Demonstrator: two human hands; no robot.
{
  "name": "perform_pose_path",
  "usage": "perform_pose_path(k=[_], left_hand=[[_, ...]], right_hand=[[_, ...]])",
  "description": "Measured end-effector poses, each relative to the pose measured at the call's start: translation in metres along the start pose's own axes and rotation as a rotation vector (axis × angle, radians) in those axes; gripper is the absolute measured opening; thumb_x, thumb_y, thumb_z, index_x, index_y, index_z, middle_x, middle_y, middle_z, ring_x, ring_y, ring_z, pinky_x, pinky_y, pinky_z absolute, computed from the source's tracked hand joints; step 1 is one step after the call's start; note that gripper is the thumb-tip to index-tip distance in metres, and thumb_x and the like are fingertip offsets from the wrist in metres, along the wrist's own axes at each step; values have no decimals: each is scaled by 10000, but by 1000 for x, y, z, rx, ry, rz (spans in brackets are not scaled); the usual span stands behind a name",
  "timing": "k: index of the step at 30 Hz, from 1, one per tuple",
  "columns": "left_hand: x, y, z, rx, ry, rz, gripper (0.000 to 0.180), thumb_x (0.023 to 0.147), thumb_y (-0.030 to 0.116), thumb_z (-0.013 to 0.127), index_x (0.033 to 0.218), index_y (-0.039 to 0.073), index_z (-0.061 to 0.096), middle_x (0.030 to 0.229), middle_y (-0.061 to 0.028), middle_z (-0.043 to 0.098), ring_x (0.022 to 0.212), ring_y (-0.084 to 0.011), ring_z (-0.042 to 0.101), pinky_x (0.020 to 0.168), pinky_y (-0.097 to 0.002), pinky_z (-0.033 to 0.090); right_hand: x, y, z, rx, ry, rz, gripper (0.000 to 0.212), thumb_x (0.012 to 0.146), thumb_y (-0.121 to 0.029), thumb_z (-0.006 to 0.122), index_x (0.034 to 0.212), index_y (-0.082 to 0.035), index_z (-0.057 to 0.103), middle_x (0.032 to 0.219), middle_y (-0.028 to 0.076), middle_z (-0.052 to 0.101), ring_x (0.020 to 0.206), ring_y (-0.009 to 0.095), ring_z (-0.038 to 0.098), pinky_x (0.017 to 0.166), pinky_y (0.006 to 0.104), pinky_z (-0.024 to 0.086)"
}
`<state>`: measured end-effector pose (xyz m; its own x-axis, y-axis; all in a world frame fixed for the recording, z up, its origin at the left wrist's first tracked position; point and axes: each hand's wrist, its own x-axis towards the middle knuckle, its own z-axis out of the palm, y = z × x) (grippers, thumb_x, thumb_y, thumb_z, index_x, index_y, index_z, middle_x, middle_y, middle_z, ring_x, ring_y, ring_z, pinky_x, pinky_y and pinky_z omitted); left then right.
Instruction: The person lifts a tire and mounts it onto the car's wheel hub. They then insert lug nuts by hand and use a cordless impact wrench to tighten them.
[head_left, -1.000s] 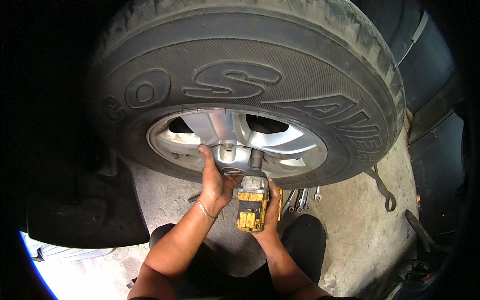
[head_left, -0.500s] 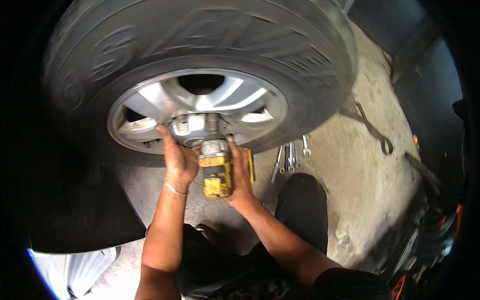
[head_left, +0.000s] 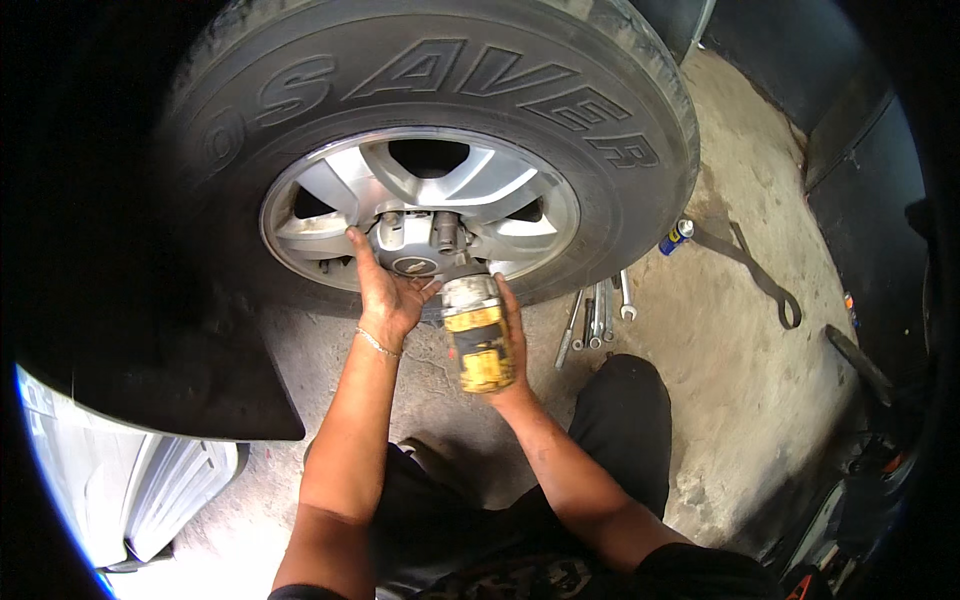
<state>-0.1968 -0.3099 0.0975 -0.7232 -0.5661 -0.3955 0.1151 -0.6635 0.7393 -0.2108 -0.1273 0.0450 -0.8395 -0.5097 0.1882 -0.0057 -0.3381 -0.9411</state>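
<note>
A silver alloy wheel (head_left: 470, 180) with a big black tyre (head_left: 420, 85) fills the upper view. My left hand (head_left: 385, 302) is at its grey centre cap (head_left: 415, 262), thumb up along the cap's left side and the other fingers curved beneath it. In my right hand (head_left: 514, 345) is a yellow and black cordless impact wrench (head_left: 482, 345), its nose toward the wheel. A dark metal socket (head_left: 447, 236) shows at the cap's right side, in line with the tool. Whether it sits on a nut is hidden.
Several spanners (head_left: 597, 318) lie on the concrete floor (head_left: 740, 400) beside my right knee. Farther right are a small blue can (head_left: 677, 236) and a dark strap (head_left: 755, 268). A black panel edge (head_left: 285, 410) hangs at the left, and more tools (head_left: 840, 530) lie lower right.
The impact wrench has shifted right and tilted, showing more of the cap and the socket. My left hand stays at the cap. The view has shifted, bringing the blue can into sight.
</note>
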Motion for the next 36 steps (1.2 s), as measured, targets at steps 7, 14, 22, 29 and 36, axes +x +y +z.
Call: perform_pose_path(k=[7, 14, 22, 29, 36], left_hand=[[-12, -18, 8, -5, 445, -85, 1202, 824, 922, 416, 1651, 120, 74, 1690, -250, 124, 1524, -497, 181, 1193, -679, 140], [-98, -50, 16, 606, -26, -345, 764, 923, 491, 549, 1522, 53, 365, 1495, -193, 464, 1375, -334, 432, 1130, -517, 339], [-148, -63, 40, 781, -368, -260, 743, 878, 221, 764, 1468, -44, 399, 1191, -186, 659, 1071, -217, 646, 946, -331, 519], [-149, -73, 41, 890, -387, -206, 733, 862, 197, 790, 1428, -75, 411, 1113, -157, 687, 992, -194, 666, 898, -313, 542], [-143, -55, 36, 831, -352, -74, 780, 959, 364, 726, 1505, -61, 365, 1254, -217, 637, 1152, -254, 627, 972, -361, 515]], right_hand=[[-13, -38, -85, 459, -378, 219, 582, 825, -140, 771, 1356, -46, 550, 1210, 106, 635, 891, 214, 623, 811, 423, 507], [-21, -84, -117, 356, -441, -1, 765, 721, -201, 842, 1379, 27, 525, 1175, 161, 643, 822, 209, 618, 753, 452, 487], [-37, -81, -136, 459, -362, 76, 1002, 695, -146, 869, 1520, 14, 323, 1159, 174, 610, 796, 231, 627, 712, 429, 496], [-53, -54, -154, 526, -123, 278, 950, 732, -164, 871, 1502, 7, 340, 1027, 149, 626, 826, 231, 619, 725, 381, 501], [-36, -76, -136, 112, -360, -5, 914, 796, -186, 829, 1550, -59, 328, 1372, 134, 515, 1215, 256, 522, 1014, 414, 444]])
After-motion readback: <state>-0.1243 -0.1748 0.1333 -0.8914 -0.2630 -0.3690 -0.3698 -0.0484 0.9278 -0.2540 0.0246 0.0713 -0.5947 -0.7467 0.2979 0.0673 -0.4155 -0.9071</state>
